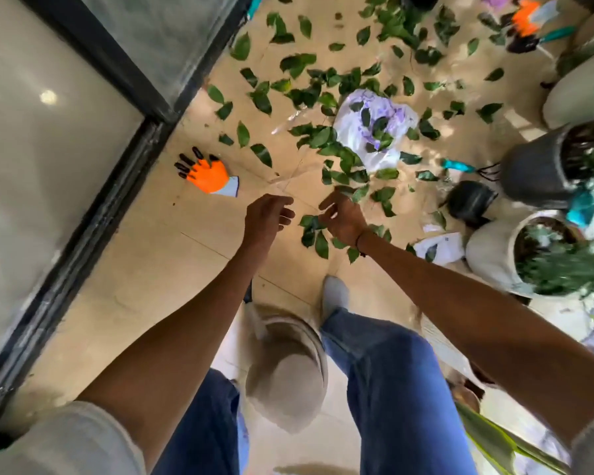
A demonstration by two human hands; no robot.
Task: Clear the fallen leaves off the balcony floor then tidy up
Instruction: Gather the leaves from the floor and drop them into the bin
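Both arms reach down mid-frame; left hand (268, 216) loose and empty, right hand (343, 217) pinching leaves (314, 231) to gather them.

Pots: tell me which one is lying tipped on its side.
The small black pot, on the floor right of the right hand. The grey pot and the white pot stand upright holding plants.

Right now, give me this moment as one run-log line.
stage: leaf pickup | right hand: pinching leaves | left hand: empty, loosely curled | floor: many leaves remain | orange glove: lying unused
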